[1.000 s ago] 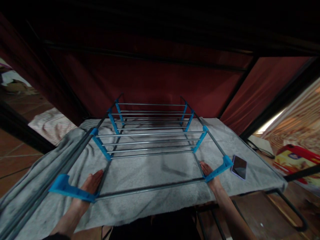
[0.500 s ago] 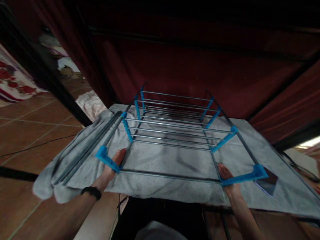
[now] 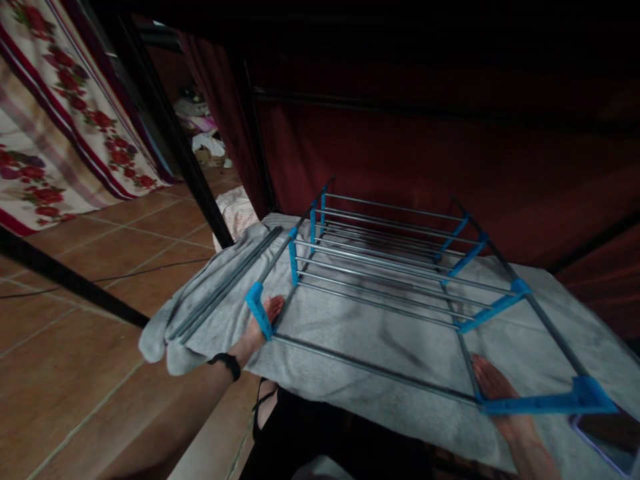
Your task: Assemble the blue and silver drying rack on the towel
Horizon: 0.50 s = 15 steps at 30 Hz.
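Observation:
A rack of grey metal tubes [image 3: 380, 370] with blue plastic brackets lies on a grey blanket [image 3: 345, 340], its crossbars running left to right. My left hand [image 3: 271, 312] rests flat beside the lower left tube, fingers stretched out, partly behind the near left blue bracket [image 3: 259, 312]. At the other side my right hand [image 3: 493, 379] lies with fingers extended along the lower right tube, the near right blue bracket [image 3: 550, 403] crossing over its base. Both palms touch or nearly touch the rack's front corners; neither wraps round a tube.
Several loose grey tubes [image 3: 225, 287] lie on the blanket left of the rack. A phone [image 3: 607, 437] sits at the lower right. Black frame posts [image 3: 175, 133] and a dark red curtain [image 3: 360, 153] stand behind. A flowered cloth [image 3: 75, 100] hangs at left over the tiled floor.
The view has turned left, so the rack and both hands appear farther right. My hands keep their places at the rack's front corners.

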### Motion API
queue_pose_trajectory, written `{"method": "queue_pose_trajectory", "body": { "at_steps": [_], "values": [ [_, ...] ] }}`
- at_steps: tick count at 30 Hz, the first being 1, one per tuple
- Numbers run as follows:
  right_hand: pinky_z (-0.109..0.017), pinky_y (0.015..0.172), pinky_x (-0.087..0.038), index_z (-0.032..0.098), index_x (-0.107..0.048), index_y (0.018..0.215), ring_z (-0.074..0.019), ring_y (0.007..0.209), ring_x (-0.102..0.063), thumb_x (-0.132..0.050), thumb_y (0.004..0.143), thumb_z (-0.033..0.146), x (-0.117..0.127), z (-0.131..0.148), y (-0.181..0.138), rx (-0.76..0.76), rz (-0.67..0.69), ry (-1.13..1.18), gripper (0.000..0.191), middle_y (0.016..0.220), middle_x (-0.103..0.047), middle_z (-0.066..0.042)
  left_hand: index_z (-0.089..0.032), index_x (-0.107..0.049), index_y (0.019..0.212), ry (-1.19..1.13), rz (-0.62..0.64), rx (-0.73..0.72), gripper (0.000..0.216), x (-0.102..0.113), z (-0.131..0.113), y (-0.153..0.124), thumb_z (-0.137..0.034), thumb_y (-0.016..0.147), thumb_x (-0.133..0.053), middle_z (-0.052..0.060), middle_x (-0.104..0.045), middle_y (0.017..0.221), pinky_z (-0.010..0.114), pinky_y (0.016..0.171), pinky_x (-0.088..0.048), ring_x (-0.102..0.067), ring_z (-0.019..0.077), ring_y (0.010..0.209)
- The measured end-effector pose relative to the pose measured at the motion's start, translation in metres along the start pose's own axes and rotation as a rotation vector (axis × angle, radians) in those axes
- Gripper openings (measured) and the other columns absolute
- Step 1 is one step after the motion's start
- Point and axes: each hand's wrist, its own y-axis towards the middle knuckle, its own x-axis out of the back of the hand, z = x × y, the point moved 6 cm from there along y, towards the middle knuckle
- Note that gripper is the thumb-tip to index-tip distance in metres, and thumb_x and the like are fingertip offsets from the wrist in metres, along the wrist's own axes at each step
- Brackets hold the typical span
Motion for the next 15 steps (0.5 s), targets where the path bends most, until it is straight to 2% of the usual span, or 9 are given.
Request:
{"method": "queue_pose_trajectory", "body": {
  "at_steps": [5, 10, 15],
  "values": [
    [-0.045, 0.120, -0.034, 0.040, -0.078, 0.096, -0.0311, 0.136, -0.053, -0.070, 0.065, 0.056, -0.004, -0.004, -0.003, 0.012, -0.020, -0.021, 0.035, 0.134, -0.068, -0.001, -0.020, -0.059, 0.128, -0.011, 0.008, -0.039, 0.064, -0.001, 0.006, 0.000, -0.069, 0.092, -0.039, 0.014, -0.052, 0.149, 0.041, 0.123, -0.027, -0.045, 0.0261, 0.141],
    [-0.046, 0.120, -0.032, 0.042, -0.078, 0.093, -0.0327, 0.139, -0.048, -0.067, 0.066, 0.057, -0.002, -0.007, -0.003, -0.023, -0.023, -0.032, 0.033, 0.139, -0.064, -0.001, -0.019, -0.061, 0.126, -0.001, 0.019, -0.058, 0.067, 0.001, 0.008, 0.000, -0.072, 0.089, -0.041, 0.014, -0.052, 0.149, 0.043, 0.123, -0.028, -0.045, 0.0277, 0.141],
    [-0.047, 0.119, -0.033, 0.043, -0.078, 0.089, -0.0354, 0.139, -0.046, -0.066, 0.063, 0.060, 0.002, -0.009, 0.000, -0.054, -0.054, -0.048, 0.034, 0.140, -0.063, -0.004, -0.017, -0.060, 0.123, 0.060, 0.011, -0.085, 0.062, 0.002, 0.012, 0.002, -0.067, 0.088, -0.048, 0.017, -0.055, 0.145, 0.044, 0.119, -0.034, -0.052, 0.0281, 0.135]
  ]
}}
